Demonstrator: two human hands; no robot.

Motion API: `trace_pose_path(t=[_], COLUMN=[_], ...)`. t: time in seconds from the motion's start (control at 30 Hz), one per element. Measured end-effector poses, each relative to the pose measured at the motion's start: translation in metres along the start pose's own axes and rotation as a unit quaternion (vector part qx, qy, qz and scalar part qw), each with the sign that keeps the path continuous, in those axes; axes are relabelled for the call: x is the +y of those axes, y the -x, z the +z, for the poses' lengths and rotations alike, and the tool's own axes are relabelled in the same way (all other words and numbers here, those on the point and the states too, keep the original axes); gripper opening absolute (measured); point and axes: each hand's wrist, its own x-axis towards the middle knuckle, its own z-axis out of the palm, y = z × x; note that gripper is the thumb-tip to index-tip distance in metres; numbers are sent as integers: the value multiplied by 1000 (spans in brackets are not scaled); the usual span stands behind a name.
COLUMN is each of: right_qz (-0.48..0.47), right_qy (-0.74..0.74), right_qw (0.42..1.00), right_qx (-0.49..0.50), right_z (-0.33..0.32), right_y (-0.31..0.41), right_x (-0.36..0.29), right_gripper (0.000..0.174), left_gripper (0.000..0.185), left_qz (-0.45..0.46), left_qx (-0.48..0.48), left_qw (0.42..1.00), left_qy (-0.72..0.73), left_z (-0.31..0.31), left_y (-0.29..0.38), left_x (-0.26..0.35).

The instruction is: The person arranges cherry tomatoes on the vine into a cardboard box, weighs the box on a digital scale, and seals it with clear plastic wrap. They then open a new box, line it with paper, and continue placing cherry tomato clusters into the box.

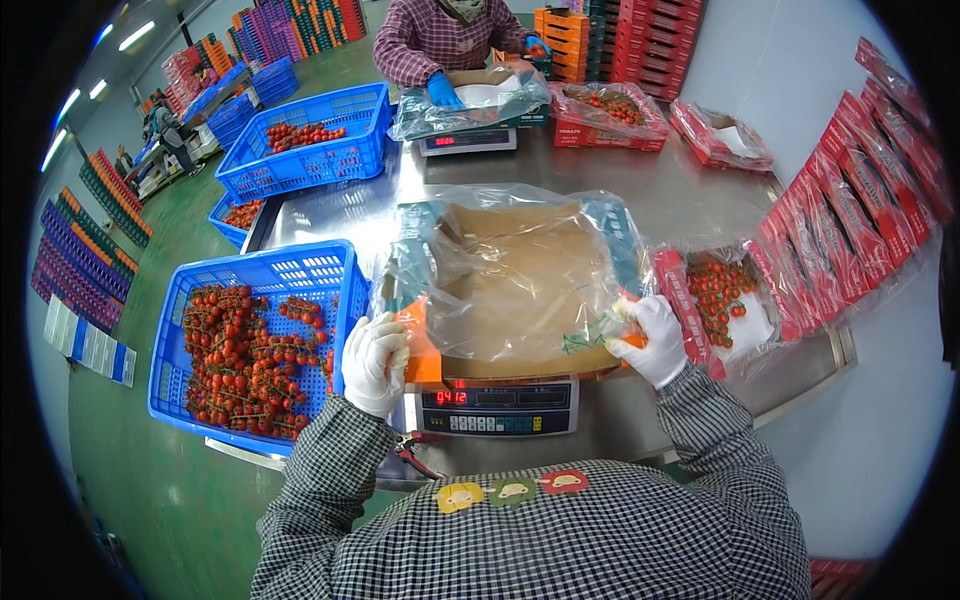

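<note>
A shallow cardboard carton (pixel 525 367) in green and orange lies in front of me, lined with clear plastic film (pixel 517 285). No produce shows inside it. At its near left corner my left hand (pixel 373 364), in a white glove, grips the orange edge. My right hand (pixel 651 337), gloved alike, pinches the near right corner, where film bunches by the fingers. Beneath the carton sits a digital scale (pixel 499 411) with a lit red display; its platform is hidden. Left of my left hand stands a blue plastic crate (pixel 169 352) holding vine cherry tomatoes (pixel 240 360).
Red-handled snips (pixel 411 450) lie by the scale. At right are a red carton (pixel 686 307) part filled with tomatoes and a row of red cartons (pixel 847 187). Across the steel table (pixel 645 199), a co-worker's blue-gloved hand (pixel 444 90) touches another lined carton. Another blue crate (pixel 300 176) stands far left.
</note>
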Motion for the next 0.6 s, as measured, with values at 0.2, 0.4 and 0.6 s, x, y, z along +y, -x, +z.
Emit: trace_pose_path(t=[0.2,0.4,0.6], right_qz=[-3,-7,-56], right_qy=[-160,200,128], right_qw=[987,979,972], right_qx=[19,-32,-187], right_z=[-6,-33,-30], right_y=[-26,-78,-89], right_x=[-21,-17,-10], right_gripper=[76,91,16], left_gripper=[78,55,37], left_qz=[23,88,60], left_qx=[-60,-172,-199], left_qw=[995,979,973], left_qy=[-81,-66,-99], left_z=[-13,-21,-32], left_y=[24,18,33], left_x=[8,9,11])
